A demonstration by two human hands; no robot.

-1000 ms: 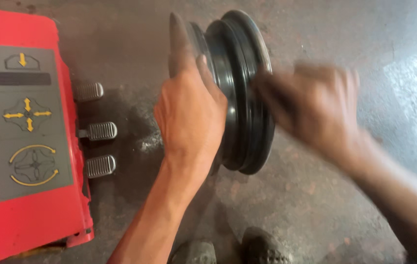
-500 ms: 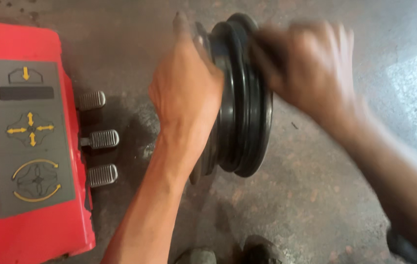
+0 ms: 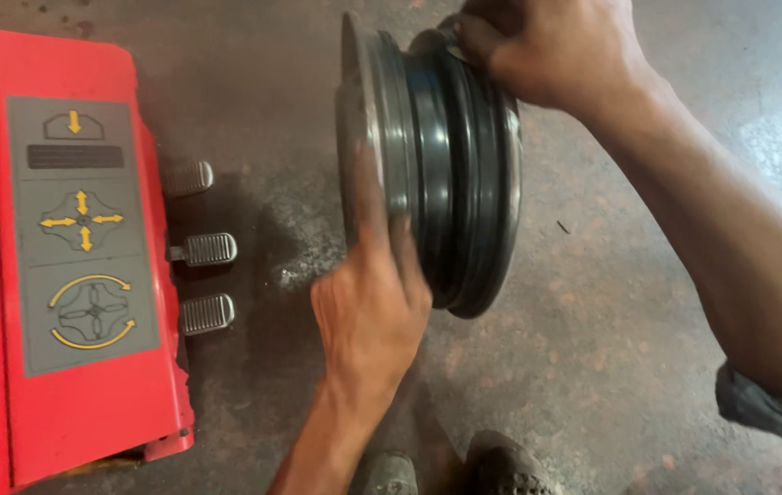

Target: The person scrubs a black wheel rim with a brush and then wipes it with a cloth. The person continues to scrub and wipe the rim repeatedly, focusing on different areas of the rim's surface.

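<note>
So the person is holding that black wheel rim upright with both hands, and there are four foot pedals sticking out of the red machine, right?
Not quite: the head view shows three pedals, not four, sticking out of the red machine. The rest holds: the left hand and right hand hold the black wheel rim upright.

Grey rectangular label panel (image 3: 84,234) with yellow arrow symbols (three stacked sections) on the red machine (image 3: 88,403), to my left.

Red machine (image 3: 88,403) at left with grey panel (image 3: 84,234) of yellow arrows, three metal pedals (image 3: 205,248) beside it, stained concrete floor (image 3: 593,348), two shoe tips (image 3: 451,472) at bottom
</note>
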